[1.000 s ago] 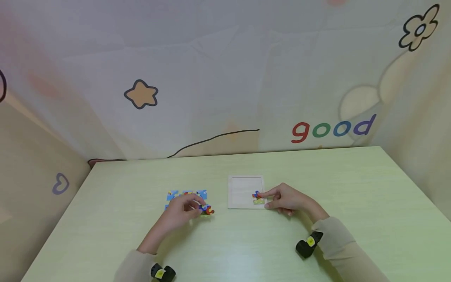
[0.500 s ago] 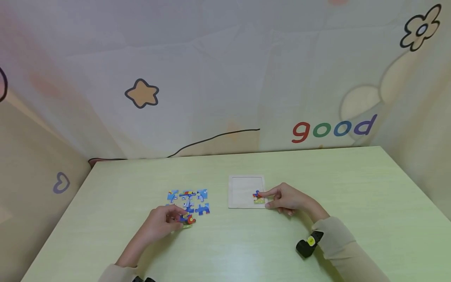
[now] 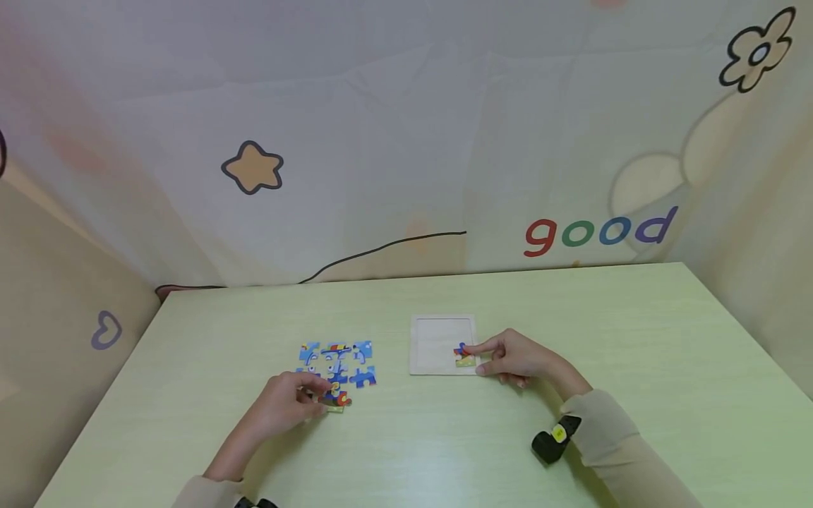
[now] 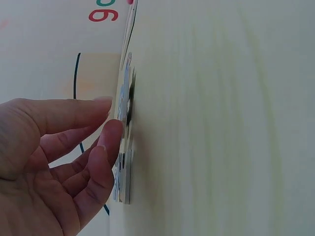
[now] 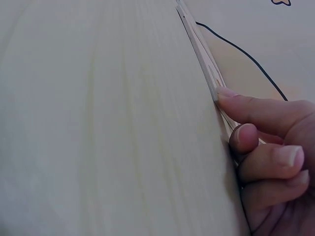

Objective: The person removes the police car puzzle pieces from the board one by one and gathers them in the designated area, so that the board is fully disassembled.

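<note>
Near the left group of jigsaw pieces, my left hand (image 3: 288, 403) pinches a blue and red jigsaw piece (image 3: 343, 398) by its left side, at the lower row. In the left wrist view, the thumb and fingertips meet at the edge of the low stack of pieces (image 4: 127, 179). To the right, my right hand (image 3: 517, 355) holds the right border of a white square puzzle tray (image 3: 432, 342). Its index fingertip lies over a red, blue and green jigsaw piece (image 3: 465, 360) in the tray's lower right corner, and the thumb is at the outer edge.
Several blue jigsaw pieces (image 3: 363, 377) lie in rows beyond the left hand, partly hidden by it. They rest on a pale green table (image 3: 406, 444). A printed cloth (image 3: 394, 141) hangs behind the table's far edge.
My left hand has moved left and toward me with its jigsaw piece, uncovering the blue pieces, and has then stayed nearly still. The right hand and tray have stayed put.
</note>
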`<move>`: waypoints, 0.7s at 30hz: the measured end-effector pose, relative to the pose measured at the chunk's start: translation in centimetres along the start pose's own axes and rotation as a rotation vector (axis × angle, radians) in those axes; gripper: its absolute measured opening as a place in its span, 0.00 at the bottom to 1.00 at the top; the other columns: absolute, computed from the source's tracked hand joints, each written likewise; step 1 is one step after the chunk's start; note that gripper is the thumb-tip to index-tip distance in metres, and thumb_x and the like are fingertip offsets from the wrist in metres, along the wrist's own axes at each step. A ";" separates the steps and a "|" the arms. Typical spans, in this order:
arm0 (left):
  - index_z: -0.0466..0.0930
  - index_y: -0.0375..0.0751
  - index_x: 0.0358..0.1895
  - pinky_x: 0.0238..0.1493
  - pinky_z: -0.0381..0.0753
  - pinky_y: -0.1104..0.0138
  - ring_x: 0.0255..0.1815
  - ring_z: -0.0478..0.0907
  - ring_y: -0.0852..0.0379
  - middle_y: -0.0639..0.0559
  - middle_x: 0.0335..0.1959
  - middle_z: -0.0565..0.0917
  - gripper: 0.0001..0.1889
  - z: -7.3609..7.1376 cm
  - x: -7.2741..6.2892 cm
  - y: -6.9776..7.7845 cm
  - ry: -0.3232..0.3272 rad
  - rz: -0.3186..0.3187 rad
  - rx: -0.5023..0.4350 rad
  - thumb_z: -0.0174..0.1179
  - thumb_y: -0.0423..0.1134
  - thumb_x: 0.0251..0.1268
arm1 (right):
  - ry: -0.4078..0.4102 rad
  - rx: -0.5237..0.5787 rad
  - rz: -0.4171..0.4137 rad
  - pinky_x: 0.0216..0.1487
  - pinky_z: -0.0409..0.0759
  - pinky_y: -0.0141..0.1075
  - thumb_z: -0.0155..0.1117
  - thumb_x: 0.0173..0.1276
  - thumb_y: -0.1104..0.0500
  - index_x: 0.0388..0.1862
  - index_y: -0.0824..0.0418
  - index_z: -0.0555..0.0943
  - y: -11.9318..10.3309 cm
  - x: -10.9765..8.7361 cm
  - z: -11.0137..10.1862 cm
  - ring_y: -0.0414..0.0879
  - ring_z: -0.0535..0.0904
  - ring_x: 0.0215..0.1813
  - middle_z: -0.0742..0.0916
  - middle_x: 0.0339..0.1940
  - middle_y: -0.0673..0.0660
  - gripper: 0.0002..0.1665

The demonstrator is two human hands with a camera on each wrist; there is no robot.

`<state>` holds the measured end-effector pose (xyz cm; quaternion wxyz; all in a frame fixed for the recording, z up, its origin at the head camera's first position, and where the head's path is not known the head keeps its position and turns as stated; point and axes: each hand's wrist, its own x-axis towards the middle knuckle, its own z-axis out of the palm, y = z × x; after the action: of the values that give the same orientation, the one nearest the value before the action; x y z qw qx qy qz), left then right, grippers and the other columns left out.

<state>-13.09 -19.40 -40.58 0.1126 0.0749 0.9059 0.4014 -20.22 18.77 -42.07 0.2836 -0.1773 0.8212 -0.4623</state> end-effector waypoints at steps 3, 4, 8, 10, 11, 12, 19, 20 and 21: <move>0.82 0.38 0.40 0.23 0.75 0.69 0.29 0.74 0.58 0.51 0.36 0.82 0.13 0.0 0.0 -0.1 0.002 -0.018 -0.002 0.64 0.27 0.49 | 0.001 0.000 -0.001 0.10 0.60 0.26 0.65 0.59 0.58 0.58 0.61 0.74 0.0 0.0 0.0 0.36 0.58 0.06 0.70 0.07 0.49 0.27; 0.82 0.38 0.40 0.23 0.75 0.69 0.29 0.74 0.58 0.51 0.36 0.82 0.12 -0.1 -0.1 -0.1 0.001 -0.015 -0.002 0.63 0.27 0.49 | 0.002 0.001 -0.001 0.10 0.60 0.26 0.65 0.59 0.58 0.58 0.61 0.74 0.0 0.0 0.0 0.36 0.58 0.06 0.70 0.07 0.49 0.27; 0.82 0.37 0.41 0.23 0.74 0.69 0.29 0.74 0.58 0.50 0.35 0.82 0.13 -0.1 -0.2 0.0 0.001 0.009 -0.006 0.64 0.28 0.49 | -0.002 0.007 0.000 0.10 0.61 0.26 0.65 0.59 0.58 0.58 0.61 0.74 0.0 0.1 0.0 0.36 0.58 0.06 0.71 0.07 0.49 0.27; 0.81 0.36 0.41 0.24 0.74 0.70 0.29 0.75 0.58 0.49 0.36 0.82 0.13 -0.1 -0.2 0.3 -0.004 0.033 -0.017 0.65 0.29 0.49 | -0.003 0.009 0.001 0.10 0.60 0.26 0.65 0.59 0.58 0.59 0.60 0.74 0.0 0.0 0.0 0.36 0.58 0.06 0.71 0.07 0.49 0.28; 0.81 0.36 0.41 0.25 0.75 0.70 0.29 0.75 0.58 0.48 0.36 0.82 0.12 0.0 -0.1 0.5 -0.006 0.046 -0.021 0.65 0.29 0.49 | -0.003 0.010 0.000 0.10 0.60 0.26 0.65 0.59 0.58 0.59 0.60 0.74 0.0 0.0 -0.1 0.36 0.58 0.06 0.70 0.07 0.49 0.28; 0.81 0.36 0.41 0.26 0.75 0.70 0.30 0.75 0.59 0.48 0.36 0.82 0.12 0.1 0.0 0.8 -0.010 0.064 -0.025 0.65 0.30 0.50 | -0.003 0.013 -0.001 0.10 0.60 0.26 0.65 0.59 0.58 0.59 0.60 0.74 0.0 0.0 -0.1 0.36 0.58 0.06 0.70 0.07 0.49 0.28; 0.81 0.36 0.40 0.30 0.76 0.70 0.32 0.76 0.58 0.47 0.37 0.82 0.11 2.4 2.3 3.4 -0.039 0.167 -0.060 0.64 0.31 0.52 | 0.004 0.028 -0.008 0.11 0.58 0.26 0.65 0.59 0.59 0.59 0.61 0.74 0.0 -0.2 0.0 0.37 0.58 0.07 0.70 0.08 0.50 0.28; 0.81 0.36 0.40 0.32 0.76 0.70 0.33 0.76 0.58 0.48 0.37 0.82 0.11 2.9 2.7 3.8 -0.043 0.182 -0.057 0.64 0.31 0.52 | 0.006 0.029 -0.010 0.11 0.58 0.26 0.65 0.59 0.59 0.59 0.61 0.74 -0.1 -0.2 0.0 0.37 0.58 0.07 0.70 0.08 0.50 0.28; 0.81 0.36 0.41 0.33 0.75 0.70 0.33 0.76 0.59 0.48 0.38 0.82 0.11 3.5 3.1 4.4 -0.049 0.193 -0.050 0.64 0.32 0.52 | 0.006 0.032 -0.010 0.11 0.58 0.26 0.65 0.59 0.59 0.59 0.61 0.74 -0.1 -0.3 0.0 0.37 0.58 0.07 0.70 0.09 0.50 0.27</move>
<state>-15.01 -13.32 -40.04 0.0976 0.1688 0.8811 0.4309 -20.02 18.87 -41.93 0.2816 -0.1754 0.8136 -0.4775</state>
